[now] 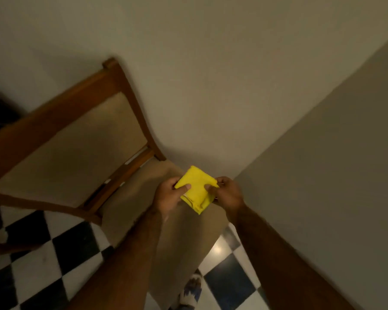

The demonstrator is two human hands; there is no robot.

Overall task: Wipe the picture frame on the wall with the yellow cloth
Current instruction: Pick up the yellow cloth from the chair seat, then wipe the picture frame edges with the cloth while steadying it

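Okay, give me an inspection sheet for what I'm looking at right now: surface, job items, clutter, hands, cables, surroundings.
Surface: beige padded seat of a wooden chair, below the hands; nothing seen lying on it.
Job's things: folded yellow cloth, held up between both hands. Picture frame: nothing seen in this view.
Clutter: nothing seen.
Grips: left hand pinches the cloth's left edge with thumb on top; right hand pinches its right edge.
Cables: nothing seen.
Surroundings: plain walls meeting in a corner behind the chair; black and white checkered floor; a patterned shoe at the bottom edge.
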